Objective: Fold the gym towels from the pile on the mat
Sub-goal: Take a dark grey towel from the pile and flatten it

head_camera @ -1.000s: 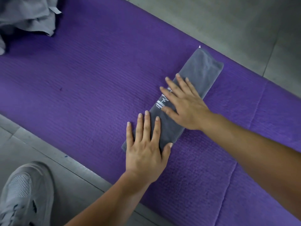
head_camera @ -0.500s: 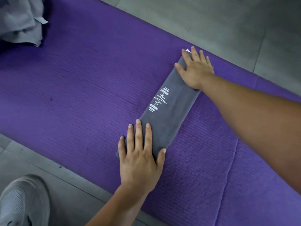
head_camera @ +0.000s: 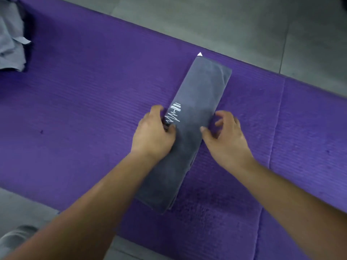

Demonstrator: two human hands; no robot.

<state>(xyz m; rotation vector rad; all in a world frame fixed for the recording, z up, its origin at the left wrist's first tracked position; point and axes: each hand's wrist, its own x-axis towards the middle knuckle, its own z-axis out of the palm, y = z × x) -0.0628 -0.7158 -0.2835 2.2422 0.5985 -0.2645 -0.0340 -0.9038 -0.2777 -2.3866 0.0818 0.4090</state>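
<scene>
A grey gym towel point(head_camera: 202, 87), folded into a long narrow strip with a white barbell-and-pulse logo point(head_camera: 174, 114), lies diagonally on the purple mat point(head_camera: 84, 102). My left hand point(head_camera: 154, 134) grips the strip's left edge at its middle, fingers curled under and thumb on top, partly covering the logo. My right hand point(head_camera: 225, 134) pinches the right edge opposite, thumb on the cloth and fingers curled beside it. A small white tag point(head_camera: 200, 54) pokes out at the strip's far end. The pile of light grey towels point(head_camera: 10, 42) sits at the mat's far left.
Grey tiled floor point(head_camera: 225, 21) borders the mat beyond its far edge and along its near edge. A grey sneaker point(head_camera: 16, 235) stands on the floor at the bottom left. A seam point(head_camera: 274, 132) runs across the mat to the right of the towel.
My right hand came back from the towel's far end to the middle of its right edge. My left hand left the near end, where it lay flat, and now grips the left edge mid-strip.
</scene>
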